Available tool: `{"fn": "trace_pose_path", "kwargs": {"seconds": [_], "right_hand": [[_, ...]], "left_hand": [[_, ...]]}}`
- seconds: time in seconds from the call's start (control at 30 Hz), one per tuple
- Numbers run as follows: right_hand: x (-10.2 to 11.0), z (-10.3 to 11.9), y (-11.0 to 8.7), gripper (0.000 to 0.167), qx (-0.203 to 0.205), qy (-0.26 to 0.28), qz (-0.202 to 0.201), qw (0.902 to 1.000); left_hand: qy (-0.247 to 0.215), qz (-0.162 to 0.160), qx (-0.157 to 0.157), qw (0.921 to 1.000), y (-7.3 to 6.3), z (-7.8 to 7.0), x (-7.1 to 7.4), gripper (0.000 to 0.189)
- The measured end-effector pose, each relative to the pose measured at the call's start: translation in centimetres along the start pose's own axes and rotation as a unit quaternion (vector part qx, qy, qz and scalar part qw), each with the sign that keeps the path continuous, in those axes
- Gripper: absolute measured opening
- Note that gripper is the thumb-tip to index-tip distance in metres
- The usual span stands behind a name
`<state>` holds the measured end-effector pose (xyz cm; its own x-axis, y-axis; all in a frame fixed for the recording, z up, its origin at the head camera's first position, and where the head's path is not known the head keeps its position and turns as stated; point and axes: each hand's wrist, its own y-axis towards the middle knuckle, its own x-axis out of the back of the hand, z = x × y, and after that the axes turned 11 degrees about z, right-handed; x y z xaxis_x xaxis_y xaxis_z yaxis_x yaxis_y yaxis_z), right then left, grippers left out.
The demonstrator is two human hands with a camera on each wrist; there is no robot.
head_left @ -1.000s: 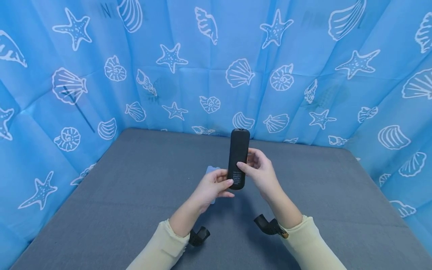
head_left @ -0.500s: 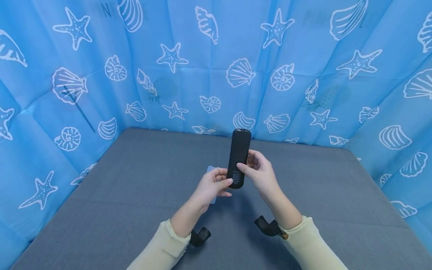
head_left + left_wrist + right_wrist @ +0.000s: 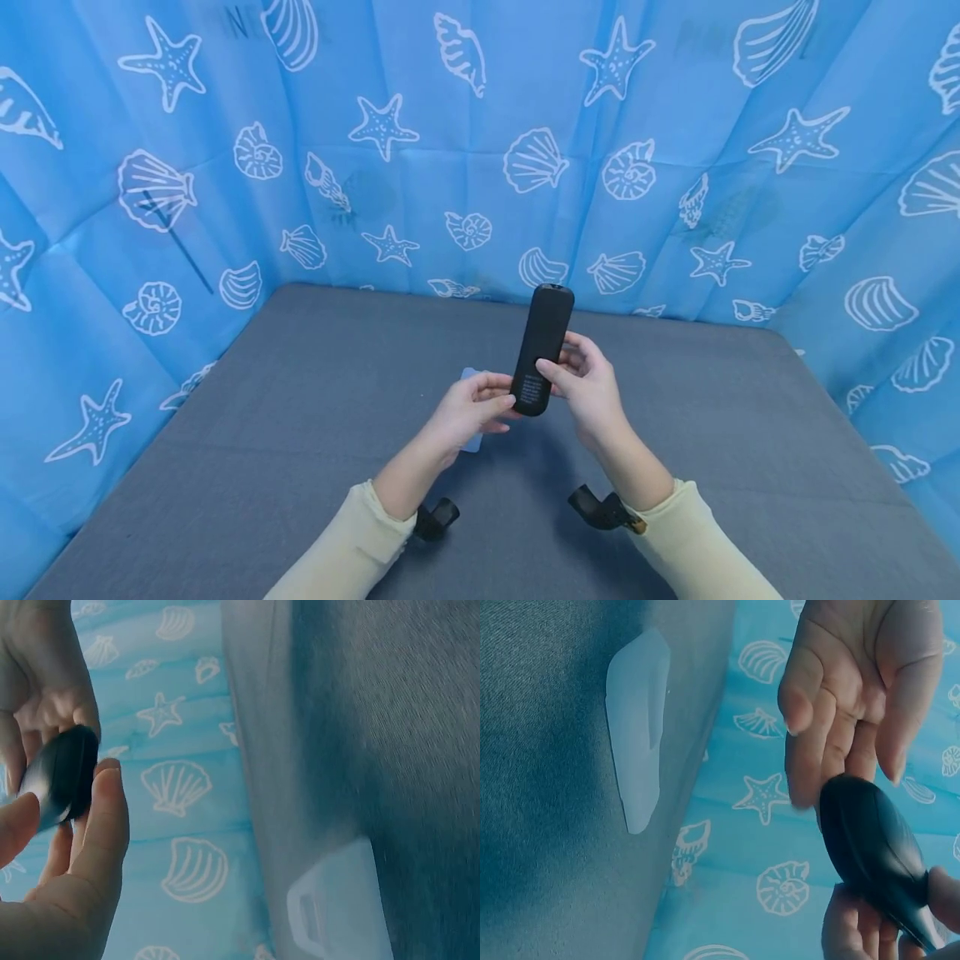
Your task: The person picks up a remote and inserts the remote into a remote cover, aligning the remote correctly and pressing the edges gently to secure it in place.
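Note:
A black remote control (image 3: 546, 346), its back with small white print facing me, stands tilted up over the table. My right hand (image 3: 592, 392) grips its right side, thumb on the back and fingers behind. My left hand (image 3: 465, 417) is at its lower left edge, thumb and fingertips right at the casing. In the right wrist view the left hand's fingers (image 3: 840, 742) reach out fairly straight by the end of the remote. A pale blue, translucent flat piece with a slot (image 3: 639, 735) lies on the table beneath the left hand, partly hidden by it in the head view.
The grey cloth-covered table (image 3: 337, 375) reaches back to a blue curtain (image 3: 420, 192) with white shells and starfish. Black wrist mounts (image 3: 600, 508) sit at both cuffs of the pale yellow sleeves (image 3: 367, 533).
The remote control has shifted right and leans more to the right, carried by the right hand. The left hand has moved slightly left, its thumb sliding from the remote's back to its edge.

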<state>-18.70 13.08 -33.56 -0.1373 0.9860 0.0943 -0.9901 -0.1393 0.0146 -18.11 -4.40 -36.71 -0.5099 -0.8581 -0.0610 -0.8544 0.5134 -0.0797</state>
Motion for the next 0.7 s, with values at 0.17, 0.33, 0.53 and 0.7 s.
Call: {"fn": "trace_pose_path", "kwargs": {"seconds": [0.17,0.33,0.53,0.7], "right_hand": [[0.4,0.2,0.0,0.045,-0.005,0.017,-0.005,0.9998],[1.0,0.4,-0.2,0.041,-0.018,0.054,0.012,0.9983],[1.4,0.3,-0.5,0.04,-0.028,0.052,0.024,0.9979],[1.6,0.2,-0.7,0.04,-0.042,0.041,0.019,0.9981]], "left_hand": [[0.033,-0.01,0.016,0.9993,0.0,0.0,1.2,0.035],[0.055,-0.061,0.029,0.9962,0.2,0.4,2.5,0.032],[0.076,-0.129,0.048,0.9875,0.8,1.1,3.8,0.035],[0.08,-0.145,0.088,0.9823,1.5,1.7,4.9,0.041]]}}
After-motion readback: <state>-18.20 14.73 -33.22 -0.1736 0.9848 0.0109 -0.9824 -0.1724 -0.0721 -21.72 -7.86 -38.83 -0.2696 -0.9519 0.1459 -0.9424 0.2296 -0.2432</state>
